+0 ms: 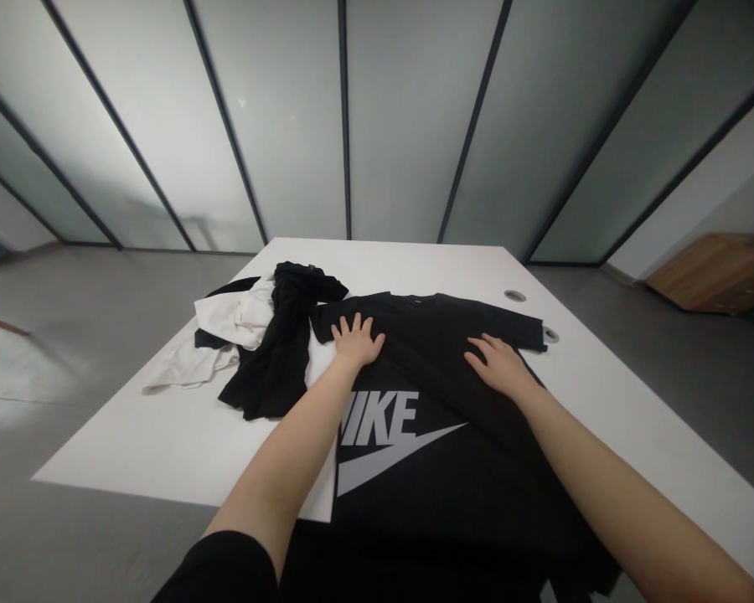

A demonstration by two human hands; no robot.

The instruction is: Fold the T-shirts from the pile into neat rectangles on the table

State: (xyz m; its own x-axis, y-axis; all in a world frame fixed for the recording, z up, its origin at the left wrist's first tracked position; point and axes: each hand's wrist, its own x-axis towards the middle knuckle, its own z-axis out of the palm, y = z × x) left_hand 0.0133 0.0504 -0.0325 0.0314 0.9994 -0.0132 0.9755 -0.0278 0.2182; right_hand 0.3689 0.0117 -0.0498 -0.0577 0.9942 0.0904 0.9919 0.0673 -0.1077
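Note:
A black T-shirt (pixel 427 368) with a grey NIKE print lies spread on the white table (pixel 163 444), its collar toward the far edge. My left hand (pixel 355 342) rests flat on its upper left part, near the sleeve, with the fingers spread. On the upper right part lies my right hand (pixel 499 364), palm down, fingers stretched out and holding nothing. The shirt's lower part reaches the near table edge; my left forearm covers some of the print.
To the left on the table is a loose heap of clothes, with a black garment (pixel 273 352) and a white garment (pixel 239 314). Two round cable holes show at the right. Behind stands a frosted glass partition (pixel 395 126); a wooden cabinet (pixel 716 268) is far right.

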